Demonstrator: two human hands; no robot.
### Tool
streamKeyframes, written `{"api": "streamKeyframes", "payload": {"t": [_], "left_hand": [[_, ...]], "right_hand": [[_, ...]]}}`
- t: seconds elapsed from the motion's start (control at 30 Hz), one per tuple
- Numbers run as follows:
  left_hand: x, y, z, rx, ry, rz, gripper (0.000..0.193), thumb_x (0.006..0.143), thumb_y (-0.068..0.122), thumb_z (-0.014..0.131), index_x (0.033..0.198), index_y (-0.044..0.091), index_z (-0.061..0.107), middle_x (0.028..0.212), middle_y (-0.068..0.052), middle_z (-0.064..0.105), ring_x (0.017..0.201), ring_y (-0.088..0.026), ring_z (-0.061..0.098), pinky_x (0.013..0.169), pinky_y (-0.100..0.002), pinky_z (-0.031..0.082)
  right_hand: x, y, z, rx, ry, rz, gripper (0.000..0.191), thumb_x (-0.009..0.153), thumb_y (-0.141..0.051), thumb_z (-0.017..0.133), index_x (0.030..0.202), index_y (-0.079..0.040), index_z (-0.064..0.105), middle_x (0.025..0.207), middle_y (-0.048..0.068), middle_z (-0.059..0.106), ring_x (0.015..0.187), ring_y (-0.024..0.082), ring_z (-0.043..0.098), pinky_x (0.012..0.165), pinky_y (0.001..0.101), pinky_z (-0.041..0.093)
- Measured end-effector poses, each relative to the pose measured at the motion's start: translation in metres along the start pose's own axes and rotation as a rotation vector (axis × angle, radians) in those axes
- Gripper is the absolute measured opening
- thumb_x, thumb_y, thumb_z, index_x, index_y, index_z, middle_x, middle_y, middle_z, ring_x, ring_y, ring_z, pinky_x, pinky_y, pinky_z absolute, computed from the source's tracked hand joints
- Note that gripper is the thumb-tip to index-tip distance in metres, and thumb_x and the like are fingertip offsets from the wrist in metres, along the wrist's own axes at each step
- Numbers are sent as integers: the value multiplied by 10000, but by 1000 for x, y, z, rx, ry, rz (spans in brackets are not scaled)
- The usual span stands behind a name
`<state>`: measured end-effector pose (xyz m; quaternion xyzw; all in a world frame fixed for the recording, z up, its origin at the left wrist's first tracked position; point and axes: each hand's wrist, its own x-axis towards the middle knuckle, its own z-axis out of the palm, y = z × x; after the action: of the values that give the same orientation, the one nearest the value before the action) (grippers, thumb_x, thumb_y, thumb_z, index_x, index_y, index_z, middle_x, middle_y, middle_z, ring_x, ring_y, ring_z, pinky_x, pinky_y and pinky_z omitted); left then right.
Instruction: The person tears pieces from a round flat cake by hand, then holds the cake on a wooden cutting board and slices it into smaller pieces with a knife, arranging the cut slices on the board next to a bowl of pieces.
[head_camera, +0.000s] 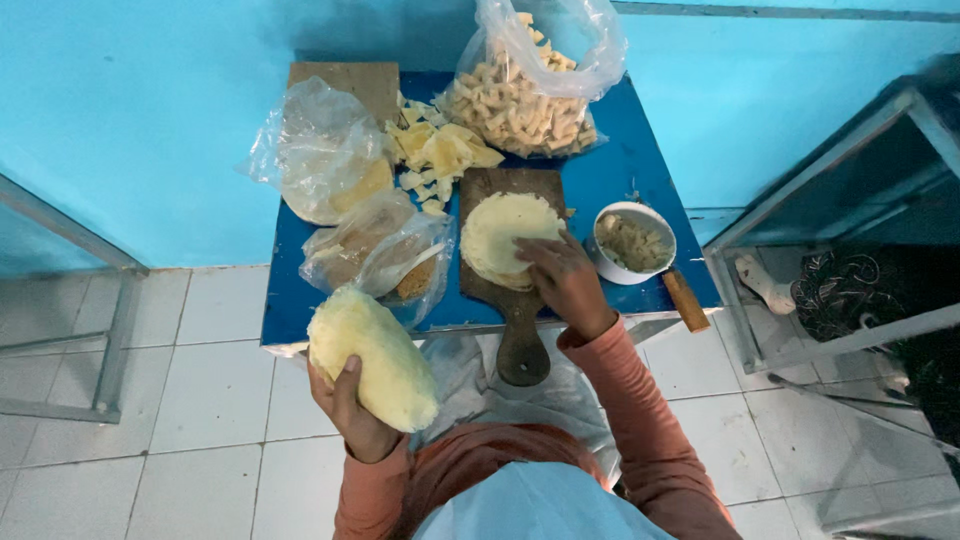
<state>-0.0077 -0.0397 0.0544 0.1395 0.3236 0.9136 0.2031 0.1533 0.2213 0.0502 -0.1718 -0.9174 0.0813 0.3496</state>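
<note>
My left hand (350, 412) holds a large pale yellow lump of dough (375, 355) just in front of the blue table (620, 170). My right hand (562, 278) rests fingers-down on the near edge of a flat round stack of thin dough sheets (500, 232). That stack lies on a dark wooden cutting board (510, 300), whose handle sticks out over the table's front edge.
A white bowl of filling (632, 242) sits right of the board, with a wooden-handled tool (686, 300) beside it. Clear plastic bags (320, 150) lie at left, a bag of pale cut sticks (530, 85) at back, loose yellow pieces (440, 150) between. Metal frames flank the table.
</note>
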Motion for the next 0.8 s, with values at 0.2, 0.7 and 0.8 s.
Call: {"api": "streamKeyframes", "payload": {"t": [0.2, 0.7, 0.8], "left_hand": [[-1, -7, 4, 31, -44, -48, 549, 925, 82, 542, 1446, -76, 470, 1290, -223, 640, 1095, -310, 679, 928, -401, 573], [-5, -72, 20, 270, -494, -242, 245, 1122, 178, 564, 1239, -33, 609, 1040, -42, 631, 926, -77, 552, 809, -232, 464], [-8, -71, 25, 305, -533, -233, 258, 1088, 187, 507, 1229, -3, 610, 1087, -22, 654, 987, -62, 593, 880, -215, 484]], "right_hand": [[-4, -2, 4, 9, -20, 4, 369, 947, -35, 663, 1303, -127, 684, 1196, 57, 741, 1205, 293, 658, 1128, 540, 422], [-54, -121, -42, 485, 94, 40, 643, 768, -256, 912, 1287, -34, 602, 1314, 158, 671, 1218, 301, 662, 1039, 399, 528], [-57, -129, -39, 418, 145, 204, 498, 820, -181, 890, 1249, -64, 666, 1249, 122, 724, 1172, 271, 712, 1025, 380, 559]]}}
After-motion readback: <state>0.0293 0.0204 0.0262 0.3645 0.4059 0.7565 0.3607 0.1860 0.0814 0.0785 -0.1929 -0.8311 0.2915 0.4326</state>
